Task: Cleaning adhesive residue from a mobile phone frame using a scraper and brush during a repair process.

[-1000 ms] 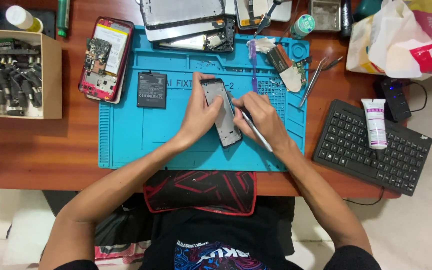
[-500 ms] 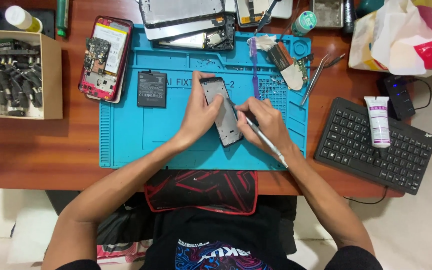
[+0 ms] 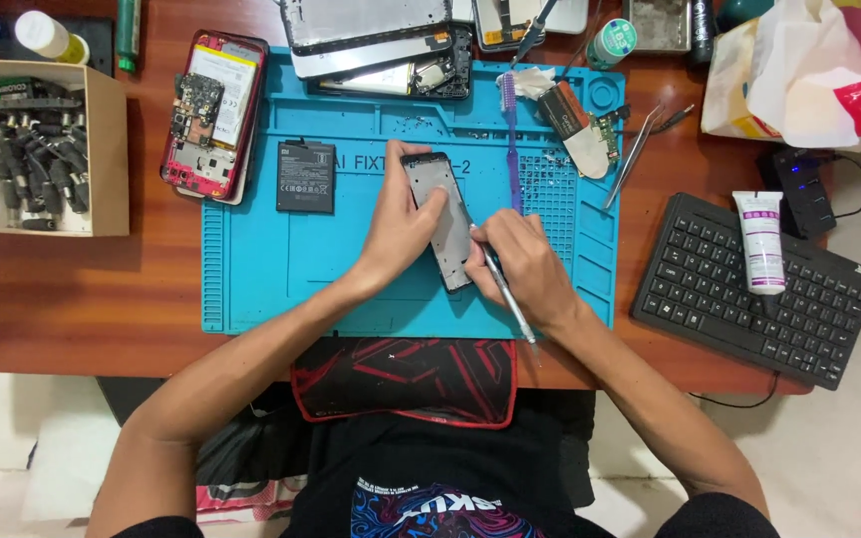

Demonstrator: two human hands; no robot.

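Note:
A grey phone frame (image 3: pixel 440 214) lies tilted on the blue repair mat (image 3: pixel 271 269). My left hand (image 3: pixel 399 229) presses down on it, fingers spread over its left edge and middle. My right hand (image 3: pixel 522 267) grips a thin metal tool (image 3: pixel 506 297) like a pen, its tip touching the frame's right edge near the lower end. A black phone battery (image 3: pixel 305 176) rests on the mat to the left of my left hand.
A red opened phone (image 3: pixel 213 115), phone screens (image 3: pixel 366 30), a purple brush (image 3: pixel 510 130), tweezers (image 3: pixel 635 159) and a small circuit board (image 3: pixel 575 125) lie at the back. A cardboard box of plugs (image 3: pixel 37 144) sits left. A black keyboard (image 3: pixel 710 289) with a white tube (image 3: pixel 761 239) sits right.
The tool has swung from lying low and angled to a steeper hold, and my right hand has slid slightly down the frame's right edge. My left hand stays on the frame.

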